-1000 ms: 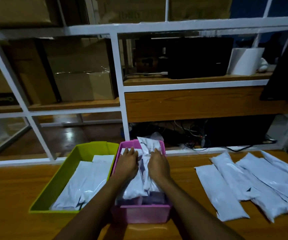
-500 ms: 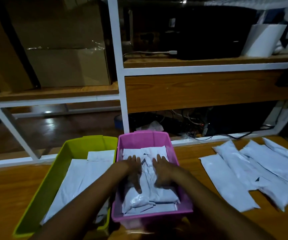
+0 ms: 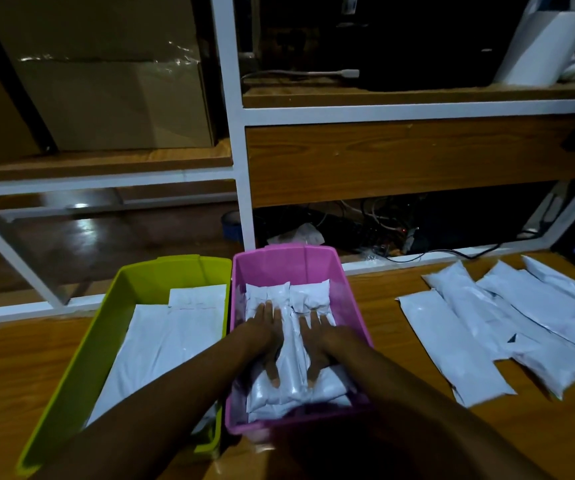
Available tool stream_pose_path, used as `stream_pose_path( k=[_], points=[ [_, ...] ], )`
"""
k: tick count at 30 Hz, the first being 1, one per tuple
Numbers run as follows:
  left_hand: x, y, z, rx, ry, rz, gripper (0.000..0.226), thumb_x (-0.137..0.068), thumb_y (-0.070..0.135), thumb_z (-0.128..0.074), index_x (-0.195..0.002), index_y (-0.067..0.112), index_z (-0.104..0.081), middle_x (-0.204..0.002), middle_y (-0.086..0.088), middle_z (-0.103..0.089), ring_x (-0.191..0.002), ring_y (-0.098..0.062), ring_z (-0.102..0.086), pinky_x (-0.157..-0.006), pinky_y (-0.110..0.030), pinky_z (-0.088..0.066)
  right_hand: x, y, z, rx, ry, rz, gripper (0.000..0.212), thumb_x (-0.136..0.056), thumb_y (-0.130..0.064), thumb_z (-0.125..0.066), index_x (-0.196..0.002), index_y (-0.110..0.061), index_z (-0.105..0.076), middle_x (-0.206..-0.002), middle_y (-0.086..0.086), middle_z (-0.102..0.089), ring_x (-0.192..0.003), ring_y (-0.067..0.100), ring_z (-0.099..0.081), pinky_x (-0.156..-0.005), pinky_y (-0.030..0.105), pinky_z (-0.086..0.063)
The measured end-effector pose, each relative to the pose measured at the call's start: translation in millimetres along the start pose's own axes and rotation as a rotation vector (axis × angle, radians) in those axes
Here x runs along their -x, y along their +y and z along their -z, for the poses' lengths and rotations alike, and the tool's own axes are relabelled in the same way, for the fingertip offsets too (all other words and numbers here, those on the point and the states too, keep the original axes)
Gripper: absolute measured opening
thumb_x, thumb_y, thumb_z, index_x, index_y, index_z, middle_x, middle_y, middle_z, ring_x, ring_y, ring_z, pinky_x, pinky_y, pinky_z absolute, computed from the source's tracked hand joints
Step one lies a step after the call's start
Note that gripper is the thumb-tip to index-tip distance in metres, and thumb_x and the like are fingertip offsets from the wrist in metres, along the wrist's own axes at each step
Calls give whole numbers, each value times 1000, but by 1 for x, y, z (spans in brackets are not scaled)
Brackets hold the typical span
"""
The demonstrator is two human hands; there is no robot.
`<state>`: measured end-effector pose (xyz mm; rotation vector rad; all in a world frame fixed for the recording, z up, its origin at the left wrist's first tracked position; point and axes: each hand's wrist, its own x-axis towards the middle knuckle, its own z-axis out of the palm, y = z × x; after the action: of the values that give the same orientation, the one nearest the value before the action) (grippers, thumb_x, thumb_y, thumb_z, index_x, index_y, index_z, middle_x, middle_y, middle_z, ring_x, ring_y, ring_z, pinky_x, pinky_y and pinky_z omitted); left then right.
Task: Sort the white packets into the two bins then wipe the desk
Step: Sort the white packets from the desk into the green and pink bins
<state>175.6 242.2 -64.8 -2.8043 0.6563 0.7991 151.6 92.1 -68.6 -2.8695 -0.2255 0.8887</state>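
Inside the pink bin [image 3: 354, 308], both hands lie flat on the packet stack [image 3: 291, 386]. The left hand [image 3: 262, 336] and the right hand [image 3: 319, 341] rest side by side, fingers spread and palms down, pressing on the top packet rather than pinching it; neither hand holds anything. The stack fills the bin floor, with two smaller packets lying at the far end beyond the fingertips. The green bin [image 3: 106, 327] stands just left of the pink bin, touching or nearly touching it, and contains flat packets laid lengthwise. The unsorted packets [image 3: 507, 330] lie on the desk [image 3: 376, 296] to the right of the pink bin, apart from it, overlapping one another in a loose fan. Their long axes run from far-left to near-right, so each presents a long edge toward the bins. The leftmost one [image 3: 452, 344] is the closest to the bins. The judgement is that the current step is settling the load in the pink bin, and that sorting remains unfinished while several packets are on the desk; wiping has not begun. The right hand is the nearer hand to the unsorted group, so the next reach is likely rightward, across the pink bin's right wall. No cloth is visible in this view.
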Motion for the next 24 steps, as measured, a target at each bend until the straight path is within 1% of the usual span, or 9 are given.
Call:
stream_pose_path(
  k=[2,3,5,7,11,13,16,18,24],
  points=[
    [4,0,5,109,36,-4,91,-93,25,-58,-148,-9,6,-155,-32,12,-145,-45,7,-117,-54,-8,0,1,1,-55,25,-16,102,-89,-35,-64,-151,-16,15,-158,8,22,-146,32,17,-117,54,2],
    [4,0,4,74,44,-8,93,-92,26,-60,-147,-10,6,-155,-33,11,-145,-45,7,-117,-54,-7,1,0,2,-28,20,-21,108,-86,-36,-68,-151,-17,17,-158,9,23,-146,32,16,-117,55,2],
    [10,2,8,-10,-5,-29,116,-82,37,-72,-145,-11,13,-153,-35,14,-144,-48,10,-117,-58,-7,5,-2,2,89,-23,-13,129,-74,-38,-80,-148,-16,24,-156,13,28,-145,34,19,-117,56,1],
    [19,4,16,-41,-78,-17,136,-69,47,-81,-145,-8,17,-154,-31,18,-144,-45,15,-117,-58,-7,10,-3,6,131,-31,-23,132,-71,-44,-81,-149,-15,22,-156,16,27,-145,37,17,-118,58,-2],
    [33,6,33,55,-64,52,106,-87,38,-66,-150,-3,8,-157,-21,18,-146,-34,16,-119,-52,2,28,-8,18,133,121,23,123,-71,-52,-78,-152,-8,4,-159,21,10,-147,37,-1,-119,50,-16],
    [47,9,45,36,-22,79,106,-87,38,-66,-149,-6,8,-158,-20,16,-147,-36,12,-119,-53,-1,47,-8,29,81,219,43,113,-75,-45,-76,-151,-3,-4,-159,24,0,-146,35,-13,-117,43,-24],
    [83,22,65,113,187,53,99,-90,29,-65,-146,-12,5,-157,-27,6,-147,-39,3,-120,-44,-5,95,-3,46,-42,379,99,92,-82,-39,-72,-148,-1,-20,-157,23,-15,-144,32,-21,-114,39,-30],
    [108,32,72,229,317,28,105,-86,32,-69,-149,-5,6,-159,-22,9,-148,-34,5,-120,-43,-8,136,4,51,-111,484,147,82,-86,-38,-68,-146,-2,-25,-157,19,-20,-145,29,-22,-114,37,-29],
    [178,110,63,495,754,-97,94,-89,29,-66,-152,2,-2,-161,-14,2,-149,-26,4,-119,-33,-7,260,43,20,-325,783,188,77,-91,-40,-59,-153,-20,-17,-162,1,-12,-147,18,-19,-113,34,-29]
  ],
)
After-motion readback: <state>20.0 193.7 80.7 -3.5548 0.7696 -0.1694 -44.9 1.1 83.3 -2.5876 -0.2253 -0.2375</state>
